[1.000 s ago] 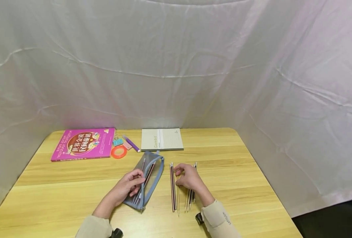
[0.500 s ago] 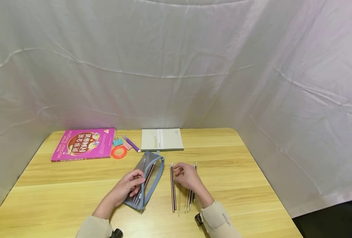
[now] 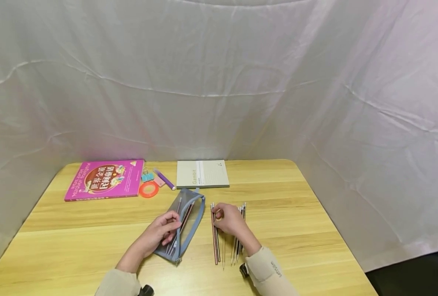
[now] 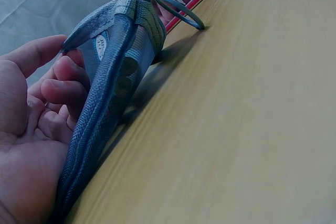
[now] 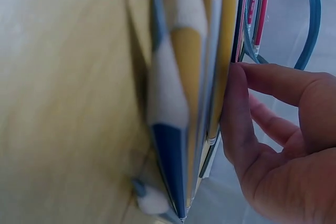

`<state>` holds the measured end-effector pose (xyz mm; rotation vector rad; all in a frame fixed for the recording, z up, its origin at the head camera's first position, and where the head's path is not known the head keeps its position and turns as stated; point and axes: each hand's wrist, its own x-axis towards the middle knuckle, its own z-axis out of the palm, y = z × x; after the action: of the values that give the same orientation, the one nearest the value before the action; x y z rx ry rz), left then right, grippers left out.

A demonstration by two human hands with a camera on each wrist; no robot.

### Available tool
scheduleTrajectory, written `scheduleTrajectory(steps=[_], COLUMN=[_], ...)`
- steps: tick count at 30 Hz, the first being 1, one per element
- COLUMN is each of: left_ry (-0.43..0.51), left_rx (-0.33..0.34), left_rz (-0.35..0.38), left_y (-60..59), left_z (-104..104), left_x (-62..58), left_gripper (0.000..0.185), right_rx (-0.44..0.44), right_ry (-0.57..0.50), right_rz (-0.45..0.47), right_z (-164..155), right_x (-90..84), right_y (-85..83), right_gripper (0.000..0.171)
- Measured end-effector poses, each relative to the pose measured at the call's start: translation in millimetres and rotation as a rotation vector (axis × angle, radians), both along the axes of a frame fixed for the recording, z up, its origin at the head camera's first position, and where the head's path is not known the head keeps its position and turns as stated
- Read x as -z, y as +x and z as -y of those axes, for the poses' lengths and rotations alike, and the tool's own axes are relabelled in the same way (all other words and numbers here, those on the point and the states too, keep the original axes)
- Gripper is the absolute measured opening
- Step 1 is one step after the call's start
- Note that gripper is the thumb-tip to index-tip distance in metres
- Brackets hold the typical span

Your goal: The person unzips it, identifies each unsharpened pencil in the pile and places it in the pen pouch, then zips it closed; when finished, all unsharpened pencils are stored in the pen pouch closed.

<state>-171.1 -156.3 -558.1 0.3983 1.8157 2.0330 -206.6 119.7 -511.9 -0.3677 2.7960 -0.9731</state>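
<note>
Against the left hand [image 3: 162, 228], pouch [image 3: 174, 202] (pencils [image 3: 215, 242] touch right hand [image 3: 231, 220])

On the table [image 3: 278, 205], a pencil case [image 4: 100, 111] holding several pencils [image 3: 187, 218] lies to the left of a side-by-side row of loose pencils [image 3: 215, 246]. Behind the case, a notepad [image 3: 203, 173] lies near the far edge, with a marker [image 3: 165, 179] at its left. Farther left, a tape roll [image 3: 142, 189] lies before a binder clip [image 3: 147, 177], both just right of a book [image 3: 105, 180].
</note>
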Motion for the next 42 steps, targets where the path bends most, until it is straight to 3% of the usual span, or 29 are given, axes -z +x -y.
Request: scheduleTrajectory(steps=[15,28,36,42], left_ry=[0.004,0.01,0.013,0.017], left_rx=[0.004,0.002,0.005,0.005], left_rz=[0.0,0.011,0.01,0.007], left_y=[-0.5,-0.1,-0.8,-0.9], left_z=[0.5,0.9,0.4,0.9], left_x=[0.0,-0.6,0.7,1.2], left_gripper=[0.016,0.011,0.01,0.012], right_rx=[-0.022,-0.007,0.059,0.097], right_ry=[0.005,0.003,-0.135,-0.371], right_rz=[0.039,0.092,0.138,0.186], right_z=[-5.4,-1.9,-5.1,-1.9], right_x=[3.3,0.5,0.9,-2.6], right_y=[-1.1,-1.2,-2.0,-0.2], right_gripper=[0.04,0.034,0.023,0.025])
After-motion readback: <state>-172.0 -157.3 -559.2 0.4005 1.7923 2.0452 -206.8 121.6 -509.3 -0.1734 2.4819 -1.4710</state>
